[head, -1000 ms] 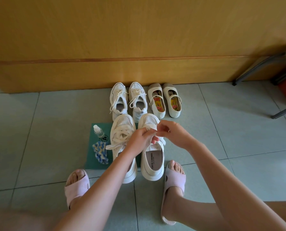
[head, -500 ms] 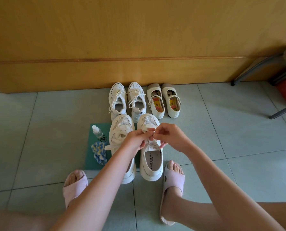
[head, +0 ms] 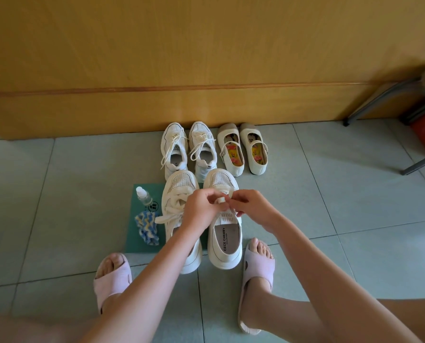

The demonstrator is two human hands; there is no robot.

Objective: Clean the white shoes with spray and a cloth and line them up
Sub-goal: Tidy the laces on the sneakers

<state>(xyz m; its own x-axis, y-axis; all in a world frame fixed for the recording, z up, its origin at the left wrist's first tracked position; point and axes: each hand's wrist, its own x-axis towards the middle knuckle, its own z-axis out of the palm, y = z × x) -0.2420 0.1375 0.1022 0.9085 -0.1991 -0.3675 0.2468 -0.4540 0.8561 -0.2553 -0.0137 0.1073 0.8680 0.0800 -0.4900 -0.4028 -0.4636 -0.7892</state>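
Two large white sneakers stand side by side on the floor in front of me: the left sneaker (head: 179, 194) with wide loose laces, and the right sneaker (head: 225, 241) with its insole showing. Both hands meet over the right sneaker's tongue. My left hand (head: 201, 209) and my right hand (head: 252, 206) each pinch the white lace (head: 221, 199) between them. A small clear spray bottle (head: 144, 196) lies on a green mat (head: 142, 243) to the left, with a blue, white and yellow cloth (head: 147, 226) just below it.
A pair of white lace-up trainers (head: 187, 149) and a pair of cream strap shoes (head: 242, 149) stand lined up against the wooden wall panel (head: 206, 58). My feet in pink slides (head: 112, 280) flank the sneakers. Metal chair legs (head: 379, 100) and a red object stand at the right.
Both hands have stayed over the right sneaker's tongue, working the lace; the fingers have shifted slightly and the lace end now shows between them.
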